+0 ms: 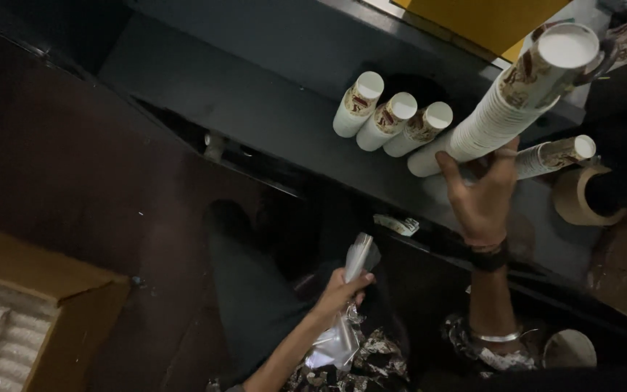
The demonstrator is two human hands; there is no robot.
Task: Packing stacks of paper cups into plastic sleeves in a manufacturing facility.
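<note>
Right hand closed around tall cup stack, held tilted above desk; left hand closed on clear plastic sleeve; three cups stood beside stack; tape roll near

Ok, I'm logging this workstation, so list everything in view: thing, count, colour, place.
short cup stacks: three, white with brown print, on the dark shelf
tall cup stack: one, white, under the right hand
lying cup stack: one, white, behind the right hand
tape roll: one, brown, right
cardboard box: one, brown, lower left
plastic sleeve: one, clear, in the left hand
left hand: gripping the sleeve
right hand: on the tall stack
</note>
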